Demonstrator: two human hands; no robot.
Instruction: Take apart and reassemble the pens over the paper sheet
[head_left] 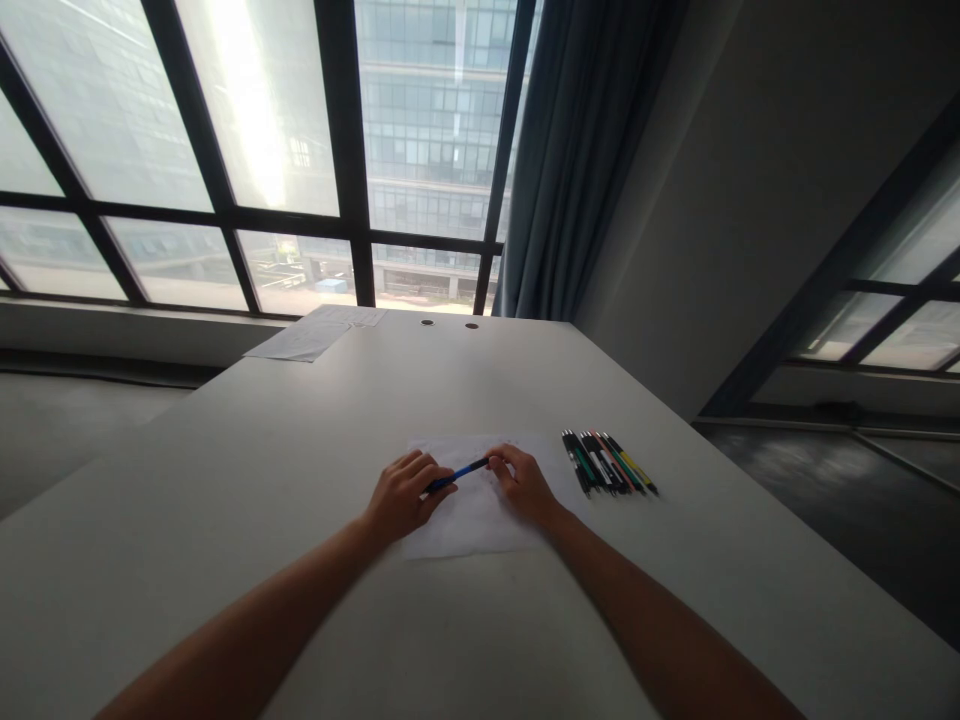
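A blue pen [459, 474] with a dark end is held between my two hands, tilted up to the right over a white sheet of paper [465, 530]. My left hand [405, 492] is closed around its lower left part. The fingertips of my right hand [521, 482] pinch the dark upper right end. Both hands are above the paper and cover parts of it. Just right of my right hand, several pens [607, 463] lie side by side in a row, with black, green, white, red and yellow barrels.
The white table [450, 385] stretches away toward the window, with two round dark holes near its far edge. More papers [307, 335] lie at its far left corner. A blue curtain [570, 150] hangs behind the far right edge.
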